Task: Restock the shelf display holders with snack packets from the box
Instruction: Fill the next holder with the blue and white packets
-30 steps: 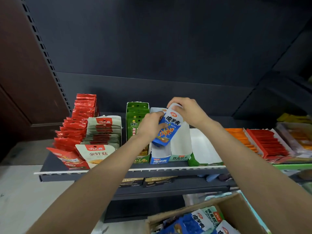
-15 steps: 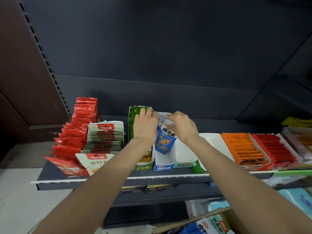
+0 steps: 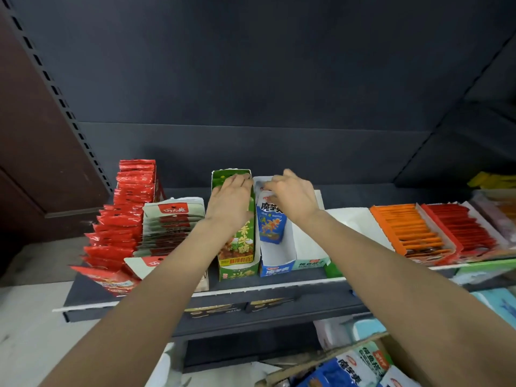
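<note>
right hand [image 3: 293,201] pinches blue packet [image 3: 270,223] in blue holder [image 3: 276,263]; left hand [image 3: 231,202] rests flat on green holder [image 3: 237,270].

Right hand [image 3: 293,201] covers the top edge of the blue packet [image 3: 270,224] in the blue holder [image 3: 276,258]; fingers' contact with it not resolvable. Packets behind the blue packet hidden, count unknown. Left hand [image 3: 230,203] hides most of the green holder [image 3: 236,227]; whether fingers grip its wall or lie flat cannot be told. Left forearm occludes the near end of the pale packet row [image 3: 167,222]. Cardboard box [image 3: 349,356] cut off by bottom edge; contents partly seen, print blurred. Items at the right edge [image 3: 497,208] cropped, smeared, unidentifiable. Lower shelf labels [image 3: 243,307] too small to read.
</note>
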`<state>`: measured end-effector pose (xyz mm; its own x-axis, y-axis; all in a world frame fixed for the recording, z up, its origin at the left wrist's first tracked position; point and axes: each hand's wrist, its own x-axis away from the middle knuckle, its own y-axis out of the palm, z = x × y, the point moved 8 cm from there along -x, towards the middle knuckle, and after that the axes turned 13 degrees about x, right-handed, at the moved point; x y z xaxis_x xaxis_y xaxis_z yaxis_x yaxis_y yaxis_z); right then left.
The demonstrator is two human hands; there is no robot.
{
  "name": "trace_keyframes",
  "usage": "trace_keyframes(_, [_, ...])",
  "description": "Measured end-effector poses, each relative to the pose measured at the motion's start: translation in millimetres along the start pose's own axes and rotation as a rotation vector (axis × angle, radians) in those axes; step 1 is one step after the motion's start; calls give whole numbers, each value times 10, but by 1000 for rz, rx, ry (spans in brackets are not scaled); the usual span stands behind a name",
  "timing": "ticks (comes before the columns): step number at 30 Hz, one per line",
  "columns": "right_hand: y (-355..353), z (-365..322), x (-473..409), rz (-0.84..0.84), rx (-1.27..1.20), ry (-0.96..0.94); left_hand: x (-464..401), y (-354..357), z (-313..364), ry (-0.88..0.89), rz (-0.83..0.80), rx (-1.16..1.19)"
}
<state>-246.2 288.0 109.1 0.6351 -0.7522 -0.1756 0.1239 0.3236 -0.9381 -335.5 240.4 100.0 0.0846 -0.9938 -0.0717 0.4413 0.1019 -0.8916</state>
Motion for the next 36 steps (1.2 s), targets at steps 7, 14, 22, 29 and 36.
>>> trace_keyframes(7, [1,-26,-90,-16,-5,19,31,-25,66,35,102,-21])
trace_keyframes(14, [171,50,100,-100,-431,73,114,-57,101,-23,145,62])
trace_keyframes(22, [86,203,1056,-14,-741,164,680,157,540,-13,178,-49])
trace_keyframes(29, [566,311,2521,-245,-918,168,1559,902,1302,105,186,-74])
trace_keyframes(36, [1531,447,3557,-468,-679,87,2315,2187,1528,-208,-267,-75])
